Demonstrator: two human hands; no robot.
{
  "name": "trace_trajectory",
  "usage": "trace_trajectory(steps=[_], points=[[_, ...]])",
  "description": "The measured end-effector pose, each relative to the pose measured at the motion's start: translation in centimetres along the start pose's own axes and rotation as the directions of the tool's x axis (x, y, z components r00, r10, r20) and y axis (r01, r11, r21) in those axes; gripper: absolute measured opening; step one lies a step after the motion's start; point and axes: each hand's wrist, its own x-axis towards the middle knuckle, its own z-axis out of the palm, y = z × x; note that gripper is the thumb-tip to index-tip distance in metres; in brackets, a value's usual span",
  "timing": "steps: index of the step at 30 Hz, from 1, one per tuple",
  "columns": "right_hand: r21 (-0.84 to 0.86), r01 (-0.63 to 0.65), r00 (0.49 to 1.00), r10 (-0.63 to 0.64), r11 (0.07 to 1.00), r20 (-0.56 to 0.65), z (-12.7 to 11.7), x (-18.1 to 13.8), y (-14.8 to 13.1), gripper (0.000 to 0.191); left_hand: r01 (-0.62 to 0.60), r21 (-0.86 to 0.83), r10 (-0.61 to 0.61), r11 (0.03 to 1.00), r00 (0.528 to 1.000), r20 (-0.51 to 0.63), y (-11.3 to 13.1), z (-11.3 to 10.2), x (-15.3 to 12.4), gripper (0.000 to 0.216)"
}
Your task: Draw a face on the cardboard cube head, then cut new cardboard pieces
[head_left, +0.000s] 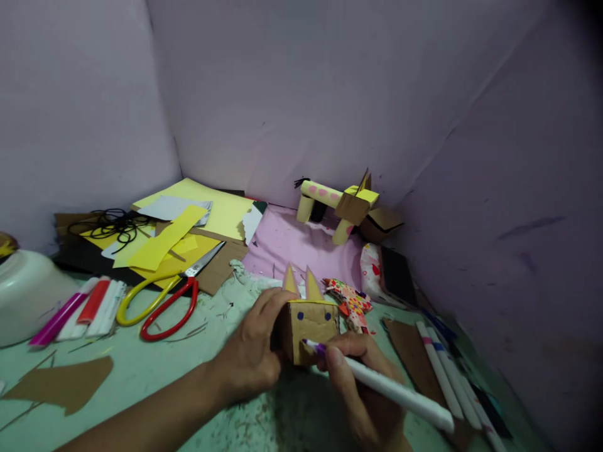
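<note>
A small cardboard box [315,323] with two pointed yellow ears and two dark dots for eyes stands near the table's front. Wrapped round its left side is my left hand [254,342], fingers on the top edge and thumb low down. In my right hand [360,383] I grip a white marker [400,390] with a purple collar. The marker's tip touches, or nearly touches, the lower left of the box's front face. Behind the box lies a crumpled patterned paper piece [351,300].
Scissors [188,273] with yellow and red handles lie left, before yellow paper [217,210] and black cord [115,226]. Several markers [101,307] rest beside a pale bowl [31,295]; others [443,370] are at right. A cardboard animal [336,201] stands at the back.
</note>
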Motion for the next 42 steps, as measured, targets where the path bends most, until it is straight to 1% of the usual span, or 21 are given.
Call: trace_trajectory(steps=[2, 5, 7, 10, 12, 19, 27, 30, 35, 42], points=[[-0.013, 0.0, 1.0, 0.0, 1.0, -0.013, -0.05, 0.04, -0.01, 0.019, 0.016, 0.003, -0.016, 1.0, 1.0, -0.009, -0.08, 0.05, 0.05, 0.068], [-0.02, 0.011, 1.0, -0.011, 1.0, 0.005, -0.1, 0.16, -0.22, 0.018, 0.038, 0.016, -0.038, 0.999, 0.999, 0.0, 0.02, 0.01, 0.09, 0.068], [-0.041, 0.07, 0.998, -0.069, 0.997, 0.013, -0.02, 0.15, -0.4, 0.015, 0.04, 0.018, -0.04, 0.999, 0.999, 0.004, 0.23, -0.08, 0.12, 0.066], [-0.075, 0.191, 0.981, -0.193, 0.979, -0.024, 0.23, 0.04, -0.52, 0.01, 0.037, 0.001, -0.037, 0.999, 0.999, 0.003, 0.47, -0.18, 0.18, 0.062], [-0.081, 0.22, 0.974, -0.224, 0.972, -0.041, 0.38, 0.03, -0.45, 0.009, 0.042, -0.004, -0.042, 0.999, 0.999, 0.006, 0.47, -0.16, 0.22, 0.062], [-0.017, 0.172, 0.985, -0.172, 0.985, -0.001, 0.49, 0.29, 0.04, 0.01, 0.051, -0.016, -0.051, 0.999, 0.999, 0.014, 0.25, -0.05, 0.26, 0.068], [-0.032, 0.112, 0.994, -0.112, 0.993, -0.007, 0.4, 0.18, -0.39, 0.013, 0.057, -0.003, -0.057, 0.998, 0.998, 0.017, 0.44, -0.1, 0.07, 0.069], [-0.042, 0.114, 0.993, -0.115, 0.993, -0.007, 0.42, 0.17, -0.43, 0.012, 0.047, -0.008, -0.047, 0.999, 0.999, 0.02, 0.48, -0.12, 0.16, 0.066], [-0.046, 0.126, 0.992, -0.126, 0.991, -0.003, 0.43, 0.2, -0.34, 0.012, 0.041, -0.005, -0.04, 0.999, 0.999, 0.018, 0.35, -0.11, 0.2, 0.069], [-0.045, 0.119, 0.993, -0.119, 0.992, 0.008, 0.48, 0.15, -0.25, 0.011, 0.04, -0.005, -0.04, 0.999, 0.999, 0.018, 0.42, -0.1, 0.13, 0.065]])
